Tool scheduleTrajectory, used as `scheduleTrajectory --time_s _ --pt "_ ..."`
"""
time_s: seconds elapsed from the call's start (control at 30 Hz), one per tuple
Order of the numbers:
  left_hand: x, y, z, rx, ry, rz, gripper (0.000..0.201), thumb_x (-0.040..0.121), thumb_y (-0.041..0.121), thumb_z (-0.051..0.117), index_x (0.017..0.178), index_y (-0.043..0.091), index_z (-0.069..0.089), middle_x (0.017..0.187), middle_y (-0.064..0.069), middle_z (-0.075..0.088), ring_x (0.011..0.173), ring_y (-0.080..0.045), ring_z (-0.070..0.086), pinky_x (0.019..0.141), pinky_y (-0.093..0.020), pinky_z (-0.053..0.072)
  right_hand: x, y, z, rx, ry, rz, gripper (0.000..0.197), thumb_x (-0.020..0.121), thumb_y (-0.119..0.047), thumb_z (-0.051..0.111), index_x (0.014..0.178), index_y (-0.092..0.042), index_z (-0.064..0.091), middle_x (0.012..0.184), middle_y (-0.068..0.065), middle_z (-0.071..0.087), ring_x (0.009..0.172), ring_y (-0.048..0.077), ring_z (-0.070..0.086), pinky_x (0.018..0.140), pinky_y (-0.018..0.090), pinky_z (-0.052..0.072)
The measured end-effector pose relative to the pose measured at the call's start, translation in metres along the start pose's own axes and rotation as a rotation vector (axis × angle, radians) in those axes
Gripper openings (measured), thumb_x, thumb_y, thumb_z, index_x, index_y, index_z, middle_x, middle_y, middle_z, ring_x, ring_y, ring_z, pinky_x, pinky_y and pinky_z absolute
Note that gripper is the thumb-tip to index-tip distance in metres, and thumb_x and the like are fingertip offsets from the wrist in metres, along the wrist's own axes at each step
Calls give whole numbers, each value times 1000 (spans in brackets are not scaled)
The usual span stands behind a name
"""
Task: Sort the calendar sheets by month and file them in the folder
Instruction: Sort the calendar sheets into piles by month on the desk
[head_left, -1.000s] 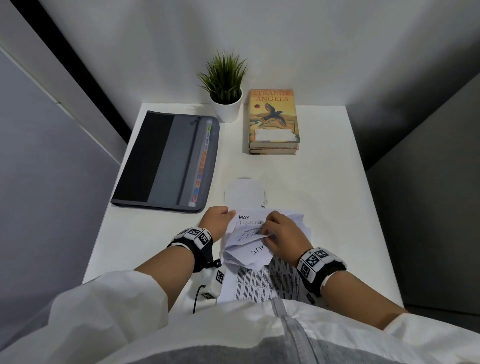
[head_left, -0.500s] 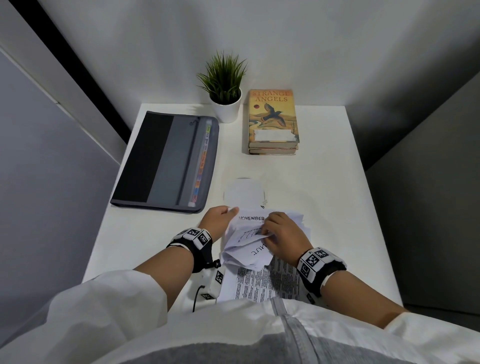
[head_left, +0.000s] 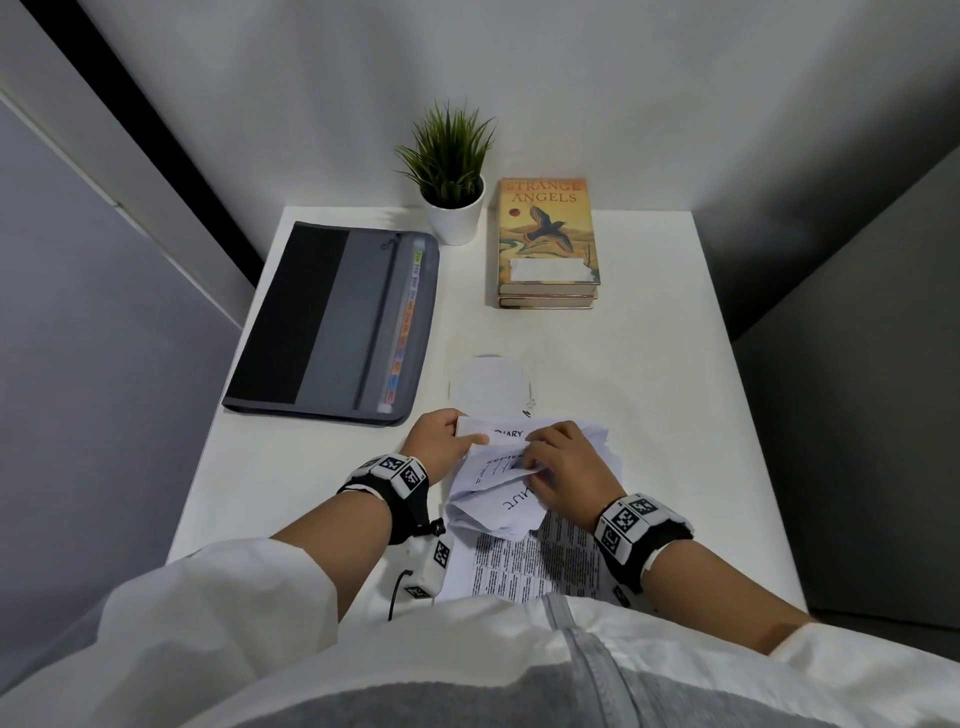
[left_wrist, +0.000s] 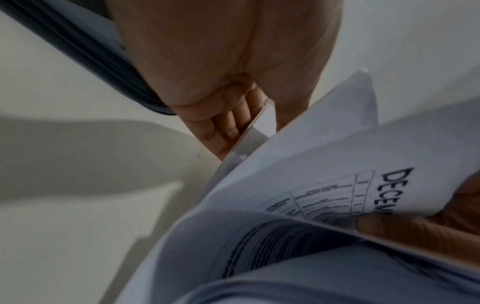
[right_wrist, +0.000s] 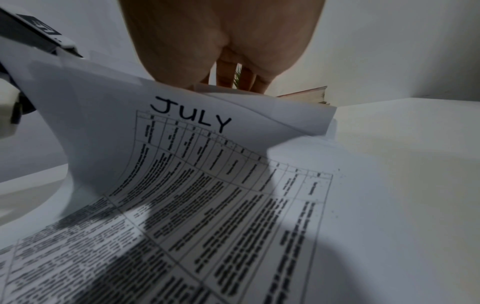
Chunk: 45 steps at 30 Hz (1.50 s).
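A stack of white calendar sheets (head_left: 535, 564) lies at the table's near edge, its far ends curled back toward me. My left hand (head_left: 441, 441) pinches the far left corner of the stack, thumb on a sheet whose heading ends in "UARY". My right hand (head_left: 563, 467) holds the folded-back sheets, fingers curled over their edges; a "SEPTE…" sheet shows under it. The July sheet (right_wrist: 197, 164) is on top of the bent-back bundle, and a December sheet (left_wrist: 376, 185) shows among the lifted pages. The grey expanding folder (head_left: 332, 322) lies shut at the left, month tabs along its right side.
A small potted plant (head_left: 452, 171) stands at the back of the white table (head_left: 649, 395). Two stacked books (head_left: 545, 244) lie to its right. A round white piece (head_left: 488, 382) lies just beyond the sheets. Grey walls close in on both sides.
The sheets are being leafed through: the exposed heading went from MAY to NOVEMBER to one ending in "UARY". Both hands stayed in nearly the same place.
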<state>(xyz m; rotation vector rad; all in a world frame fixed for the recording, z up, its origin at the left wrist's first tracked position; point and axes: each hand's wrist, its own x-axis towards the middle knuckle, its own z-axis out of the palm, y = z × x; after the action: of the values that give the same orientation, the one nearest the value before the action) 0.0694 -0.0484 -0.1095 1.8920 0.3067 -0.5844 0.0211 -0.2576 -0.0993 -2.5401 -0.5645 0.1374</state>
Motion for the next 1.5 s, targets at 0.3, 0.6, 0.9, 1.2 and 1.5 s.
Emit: scheduleTrajectory --time_s 0.3,0.6,0.9,1.2,1.5 --pt "-2 4 -3 216 45 62 42 93 24 59 60 14 35 59 -2 32 57 -18 29 55 -30 24 1 -1 -3 53 -3 13 8 77 -13 71 84 -9 68 111 10 61 91 28 59 76 35 51" --pt "-4 2 -2 21 8 20 16 85 28 73 85 14 65 80 -6 69 73 -21 61 73 -33 50 2 -1 0 6 -2 -6 11 75 -15 73 83 -11 67 96 3 63 95 26 51 79 32 44" --pt "-3 3 -4 195 25 47 30 91 23 64 72 1 55 65 -11 46 62 -20 39 61 -31 34 -1 0 -1 61 49 -2 9 75 -11 74 82 -10 68 107 11 61 89 27 58 75 36 50" --pt "-7 2 -2 -7 17 35 15 86 30 71 95 19 69 71 3 62 65 -13 55 65 -26 45 0 1 1 12 21 -10 8 76 -14 72 82 -13 67 89 3 62 88 23 53 74 30 44" --pt "-2 1 -3 198 40 64 43 90 23 63 58 12 37 58 -5 33 55 -19 30 54 -29 26 -3 5 1 56 26 25 6 77 -16 72 82 -14 69 109 6 62 88 24 61 75 34 50"
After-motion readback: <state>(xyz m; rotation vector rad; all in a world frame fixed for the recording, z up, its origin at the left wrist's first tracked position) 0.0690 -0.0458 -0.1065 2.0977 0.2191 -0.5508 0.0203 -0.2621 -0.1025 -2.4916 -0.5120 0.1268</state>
